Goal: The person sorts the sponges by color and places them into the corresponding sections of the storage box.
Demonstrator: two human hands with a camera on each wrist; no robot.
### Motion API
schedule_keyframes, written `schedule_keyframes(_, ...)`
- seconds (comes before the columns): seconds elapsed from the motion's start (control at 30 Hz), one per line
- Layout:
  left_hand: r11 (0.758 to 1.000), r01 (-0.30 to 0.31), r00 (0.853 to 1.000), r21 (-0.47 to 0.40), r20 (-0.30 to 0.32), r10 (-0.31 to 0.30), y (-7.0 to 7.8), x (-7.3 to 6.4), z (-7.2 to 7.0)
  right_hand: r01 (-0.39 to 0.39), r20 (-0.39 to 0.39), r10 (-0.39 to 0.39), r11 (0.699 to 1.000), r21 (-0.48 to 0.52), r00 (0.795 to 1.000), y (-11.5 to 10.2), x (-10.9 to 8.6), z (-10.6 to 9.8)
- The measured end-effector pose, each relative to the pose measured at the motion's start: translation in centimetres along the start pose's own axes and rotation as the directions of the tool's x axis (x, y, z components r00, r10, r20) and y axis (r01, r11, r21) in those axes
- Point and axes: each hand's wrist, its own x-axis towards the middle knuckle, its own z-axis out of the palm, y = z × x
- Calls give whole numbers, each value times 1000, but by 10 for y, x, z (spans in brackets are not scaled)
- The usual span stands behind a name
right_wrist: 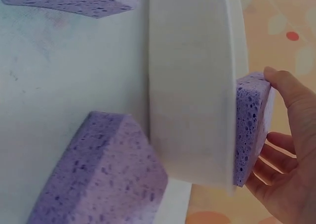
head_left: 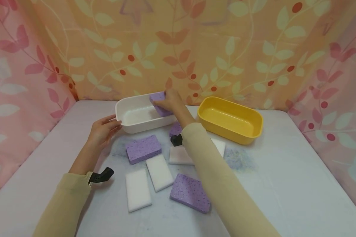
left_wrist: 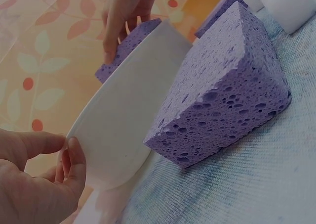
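Note:
My right hand (head_left: 172, 101) grips a purple sponge (head_left: 159, 104) by its edge, tilted inside the right end of a white basin (head_left: 148, 125). In the right wrist view the held sponge (right_wrist: 253, 120) shows partly above the basin's rim, with thumb and fingers on opposite sides. At the basin's left end, my left hand (head_left: 103, 131) pinches the rim between thumb and fingers, which the left wrist view shows closely at the hand (left_wrist: 44, 169). Just in front of the basin lies another purple sponge (head_left: 143, 148). A further purple sponge (head_left: 175, 129) is partly hidden behind the right wrist.
A yellow basin (head_left: 229, 120) stands at the back right. Several white sponges (head_left: 138, 190) lie across the middle and front of the table (head_left: 279, 184), some partly covered by my right sleeve. One more purple sponge (head_left: 190, 192) lies near the front. A patterned curtain (head_left: 178, 49) hangs behind.

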Motion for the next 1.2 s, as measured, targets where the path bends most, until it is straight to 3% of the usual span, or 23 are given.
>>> schedule_keyframes(0.17,999,11,1000,-31,0,-11,0,2,-1,-7,-24,8,1000,12,1000,9,-4,8)
schedule_keyframes(0.4,1000,12,1000,-27,-4,-12,0,2,-1,-13,-52,10,999,-46,999,11,-1,14)
schedule_keyframes(0.7,1000,12,1000,-20,-9,-12,0,2,0,-21,-44,19,998,-63,999,10,2,15)
schedule_keyframes(1.2,1000,21,999,2,-34,-21,0,3,0,9,-41,-8,1000,8,999,7,-9,-1)
